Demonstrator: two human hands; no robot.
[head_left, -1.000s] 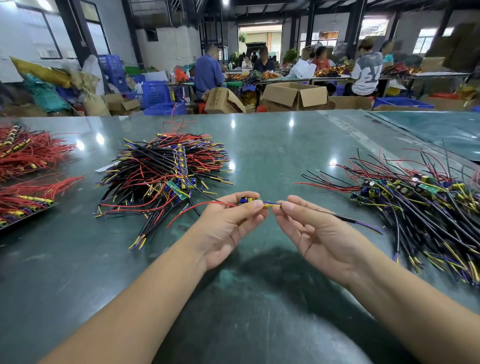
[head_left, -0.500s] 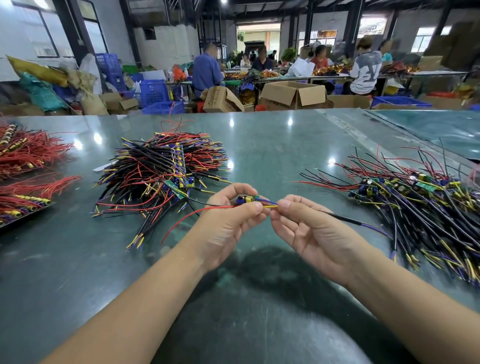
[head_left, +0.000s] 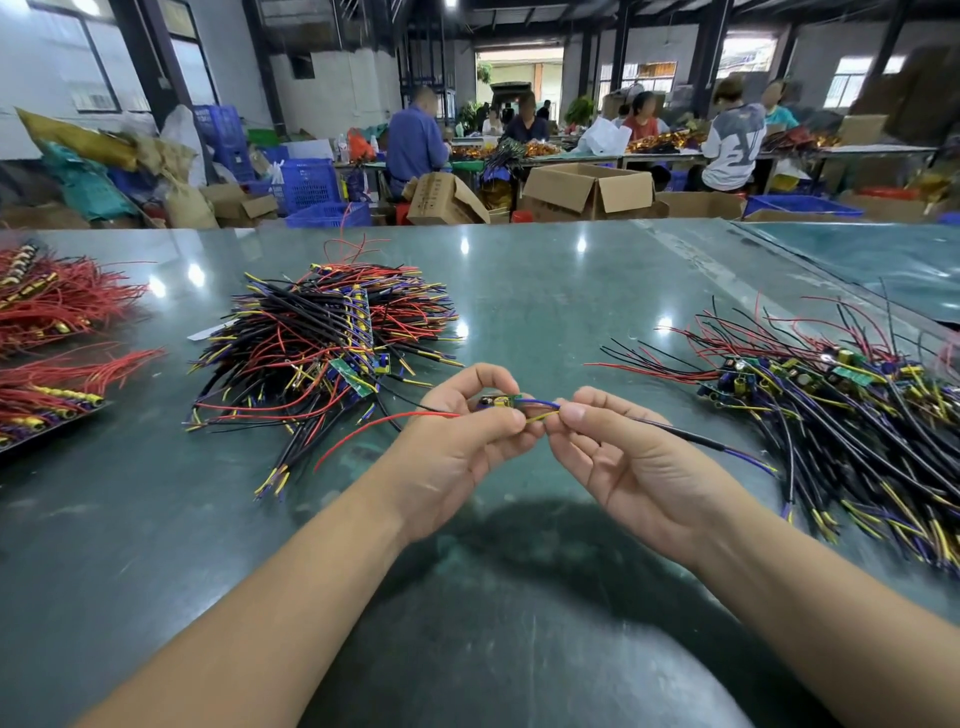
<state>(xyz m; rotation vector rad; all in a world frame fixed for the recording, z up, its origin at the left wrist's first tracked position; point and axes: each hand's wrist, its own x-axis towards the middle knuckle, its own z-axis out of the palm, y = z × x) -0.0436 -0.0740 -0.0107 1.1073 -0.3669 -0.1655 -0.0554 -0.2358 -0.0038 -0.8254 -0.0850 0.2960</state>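
My left hand (head_left: 457, 441) pinches a small circuit board (head_left: 500, 401) with dark and yellow parts, held just above the green table (head_left: 156, 545). A red wire (head_left: 374, 428) trails from the board to the left. Blue and yellow leads (head_left: 540, 408) run from the board to my right hand (head_left: 623, 457), which pinches them between thumb and fingers. A black sleeved cable (head_left: 691, 439) continues past that hand to the right and ends in blue and yellow tips.
A stacked heap of wired boards (head_left: 322, 358) lies left of centre. A looser heap (head_left: 841, 415) spreads on the right. Red wire bundles (head_left: 52, 301) sit at the far left. Cardboard boxes (head_left: 587, 189), blue crates and seated people are beyond the table.
Both hands have lifted slightly and drawn closer together. My left hand has turned the board so its top faces up more, with the fingers arched over it.
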